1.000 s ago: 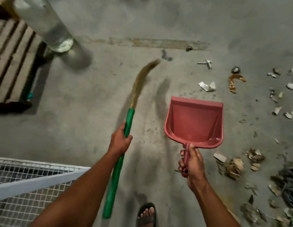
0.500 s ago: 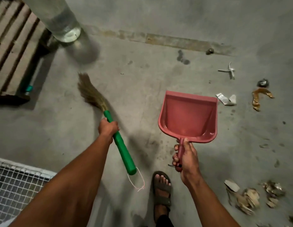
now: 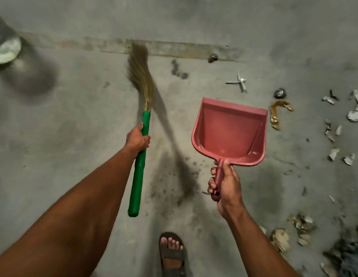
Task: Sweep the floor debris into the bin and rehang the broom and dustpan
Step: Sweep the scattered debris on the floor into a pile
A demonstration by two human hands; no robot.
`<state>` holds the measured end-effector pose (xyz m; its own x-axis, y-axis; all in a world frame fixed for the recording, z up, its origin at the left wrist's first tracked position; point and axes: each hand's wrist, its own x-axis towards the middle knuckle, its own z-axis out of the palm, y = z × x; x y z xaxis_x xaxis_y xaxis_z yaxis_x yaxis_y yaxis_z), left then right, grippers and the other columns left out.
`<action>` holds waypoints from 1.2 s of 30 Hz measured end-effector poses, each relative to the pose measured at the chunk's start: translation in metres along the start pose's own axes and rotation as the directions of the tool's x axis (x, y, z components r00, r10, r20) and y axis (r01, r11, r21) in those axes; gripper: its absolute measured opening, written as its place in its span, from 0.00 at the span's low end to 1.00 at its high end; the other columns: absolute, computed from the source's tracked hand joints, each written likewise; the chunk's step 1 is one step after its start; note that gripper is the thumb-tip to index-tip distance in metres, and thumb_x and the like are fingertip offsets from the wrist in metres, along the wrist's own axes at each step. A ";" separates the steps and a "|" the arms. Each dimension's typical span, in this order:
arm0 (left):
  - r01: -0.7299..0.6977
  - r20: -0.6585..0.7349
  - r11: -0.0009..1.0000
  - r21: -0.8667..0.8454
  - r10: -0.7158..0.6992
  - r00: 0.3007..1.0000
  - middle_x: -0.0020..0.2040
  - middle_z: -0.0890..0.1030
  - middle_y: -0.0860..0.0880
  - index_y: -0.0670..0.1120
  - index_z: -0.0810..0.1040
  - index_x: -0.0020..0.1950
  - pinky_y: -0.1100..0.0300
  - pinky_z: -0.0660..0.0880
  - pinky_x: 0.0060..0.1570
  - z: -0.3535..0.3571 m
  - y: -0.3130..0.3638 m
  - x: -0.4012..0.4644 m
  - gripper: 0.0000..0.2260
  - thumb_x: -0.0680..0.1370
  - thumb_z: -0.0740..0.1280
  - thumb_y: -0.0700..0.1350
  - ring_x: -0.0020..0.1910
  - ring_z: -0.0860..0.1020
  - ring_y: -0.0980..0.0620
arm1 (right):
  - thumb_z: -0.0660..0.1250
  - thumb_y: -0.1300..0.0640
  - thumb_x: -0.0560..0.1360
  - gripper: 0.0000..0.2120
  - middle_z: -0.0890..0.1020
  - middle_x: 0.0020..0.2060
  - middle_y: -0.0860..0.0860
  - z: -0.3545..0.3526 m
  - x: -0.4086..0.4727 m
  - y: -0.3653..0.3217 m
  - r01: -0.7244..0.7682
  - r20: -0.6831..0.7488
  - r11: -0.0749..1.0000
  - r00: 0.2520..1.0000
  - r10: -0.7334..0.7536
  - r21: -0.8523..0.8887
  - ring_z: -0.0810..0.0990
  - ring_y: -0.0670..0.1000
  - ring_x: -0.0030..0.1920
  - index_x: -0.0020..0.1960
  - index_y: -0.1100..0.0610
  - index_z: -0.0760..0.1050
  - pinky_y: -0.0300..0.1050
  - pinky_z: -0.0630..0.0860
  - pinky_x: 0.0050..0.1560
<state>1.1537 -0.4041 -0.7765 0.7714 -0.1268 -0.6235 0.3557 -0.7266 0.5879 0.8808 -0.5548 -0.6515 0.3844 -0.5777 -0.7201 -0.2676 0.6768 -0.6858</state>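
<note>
Overhead, hands gripping broom (image 3: 143, 86) and dustpan (image 3: 230, 132) (separately), scattered debris (image 3: 334, 134) rightward, sandalled foot (image 3: 172, 252) below.

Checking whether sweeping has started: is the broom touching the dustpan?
Apart. The head view shows bare floor between the broom in the left hand and the dustpan in the right hand.

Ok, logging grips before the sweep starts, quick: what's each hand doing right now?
Left hand: gripping the green handle of the broom.
Right hand: gripping the handle of the red dustpan, which holds no debris.
</note>
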 end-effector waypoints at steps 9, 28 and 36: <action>-0.188 0.171 0.942 0.279 0.144 0.975 0.60 0.82 0.41 0.55 0.66 0.81 0.46 0.84 0.54 0.059 0.092 0.046 0.32 0.79 0.71 0.42 0.50 0.85 0.40 | 0.58 0.46 0.87 0.13 0.77 0.37 0.50 -0.067 -0.001 0.001 -0.013 -0.144 0.998 0.989 0.021 0.057 0.68 0.47 0.24 0.56 0.54 0.76 0.38 0.65 0.21; -0.740 0.689 0.492 0.458 0.329 0.645 0.73 0.77 0.48 0.61 0.66 0.81 0.60 0.71 0.62 -0.003 0.028 -0.105 0.30 0.82 0.69 0.41 0.65 0.79 0.45 | 0.59 0.46 0.87 0.15 0.74 0.31 0.50 -0.079 -0.119 0.053 -0.034 -0.321 0.979 0.942 0.098 0.199 0.66 0.48 0.22 0.49 0.54 0.75 0.38 0.61 0.25; -0.671 0.474 0.565 0.481 0.477 0.740 0.73 0.78 0.44 0.54 0.67 0.82 0.51 0.73 0.69 -0.034 0.025 -0.130 0.30 0.81 0.70 0.40 0.68 0.78 0.39 | 0.58 0.48 0.88 0.13 0.75 0.34 0.50 -0.091 -0.155 0.070 -0.035 -0.359 0.961 0.924 0.135 0.274 0.66 0.47 0.22 0.54 0.55 0.75 0.37 0.62 0.22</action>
<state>1.0805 -0.3824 -0.6632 0.4909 -0.7603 -0.4254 -0.5704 -0.6496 0.5027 0.7218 -0.4598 -0.5976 0.0017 -0.6056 -0.7958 -0.0285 0.7954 -0.6054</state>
